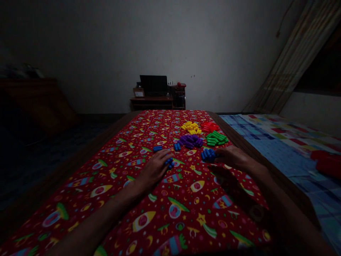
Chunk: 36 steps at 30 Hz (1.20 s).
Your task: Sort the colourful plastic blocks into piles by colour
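Probably light and stiff: pinch blue pieces mid-length. Cannot tell whether clamped in left hand or right hand.

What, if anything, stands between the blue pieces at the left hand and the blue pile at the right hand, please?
Nothing visible does: only the patterned red cloth shows between the blue pieces at the left hand and the blue pile at the right hand. The purple pile lies beyond that path.

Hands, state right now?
Left hand: curled over a few blue pieces; can't tell if it grips any.
Right hand: at the right edge of the blue pile; grip can't be told.
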Motion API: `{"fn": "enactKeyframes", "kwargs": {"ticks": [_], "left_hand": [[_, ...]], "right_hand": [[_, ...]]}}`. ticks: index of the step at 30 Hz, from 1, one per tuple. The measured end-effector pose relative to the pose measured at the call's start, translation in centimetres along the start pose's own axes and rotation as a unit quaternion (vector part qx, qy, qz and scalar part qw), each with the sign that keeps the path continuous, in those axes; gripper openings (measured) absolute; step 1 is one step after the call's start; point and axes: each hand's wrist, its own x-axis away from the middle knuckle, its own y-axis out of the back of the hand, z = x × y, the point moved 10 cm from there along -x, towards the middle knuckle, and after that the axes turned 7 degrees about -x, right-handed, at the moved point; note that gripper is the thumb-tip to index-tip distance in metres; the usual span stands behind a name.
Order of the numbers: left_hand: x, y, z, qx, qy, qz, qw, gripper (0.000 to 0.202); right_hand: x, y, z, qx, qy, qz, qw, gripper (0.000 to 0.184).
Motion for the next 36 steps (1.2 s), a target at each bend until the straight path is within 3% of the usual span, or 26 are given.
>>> {"fn": "enactKeyframes", "kwargs": {"ticks": [3, 6, 12, 15, 17, 20, 23, 25, 27, 29, 32, 36], "left_hand": [[0.1, -1.0, 1.4, -0.028, -0.012, 0.028, 0.999, 0.032], [0.2, -1.3, 2.0, -0.009, 0.001, 0.04, 0.999, 0.032], [0.1, -0.4, 1.0, 0.051, 0.029, 0.07, 0.996, 0.029], [-0.2, -0.5, 0.6, 0.081, 0.062, 0.078, 0.992, 0.025], [-0.5, -0.9, 0.8, 0.103, 0.111, 0.076, 0.986, 0.024], [-1.4, -1.8, 0.5, 0.152, 0.18, 0.064, 0.97, 0.023], [-2.8, -3.5, -1.4, 0.226, 0.17, 0.066, 0.957, 0.02], [-3.4, -4.7, -2.7, 0.273, 0.156, 0.072, 0.947, 0.019], [-3.5, -5.7, -3.2, 0.306, 0.158, 0.073, 0.936, 0.021], [-3.2, -6.0, -2.9, 0.314, 0.173, 0.058, 0.932, 0.025], [-2.5, -5.7, -1.7, 0.303, 0.19, 0.029, 0.933, 0.025], [-2.0, -5.4, -1.2, 0.306, 0.193, 0.03, 0.932, 0.025]], "right_hand": [[0.3, 0.4, -2.2, 0.009, -0.032, 0.014, 0.999, 0.006], [0.4, 0.6, -2.7, 0.041, -0.046, -0.007, 0.998, 0.003], [1.1, 1.9, -3.1, 0.191, -0.133, -0.012, 0.973, 0.013], [1.0, 3.1, -2.0, 0.196, -0.146, -0.032, 0.969, 0.019], [0.7, 3.1, -0.4, 0.145, -0.123, -0.052, 0.98, 0.025], [0.1, 0.6, 3.6, -0.007, -0.003, -0.055, 0.998, 0.028], [0.2, -2.9, 7.0, -0.077, 0.104, -0.028, 0.991, 0.029], [0.2, -4.7, 7.5, -0.052, 0.112, -0.003, 0.992, 0.028], [0.1, -4.7, 6.8, -0.026, 0.09, 0.008, 0.996, 0.024], [0.2, -3.0, 5.6, -0.024, 0.076, 0.002, 0.997, 0.022], [0.4, -0.3, 3.4, -0.034, 0.059, 0.022, 0.997, 0.02], [0.3, 0.9, 0.0, -0.009, 0.004, 0.039, 0.999, 0.018]]}}
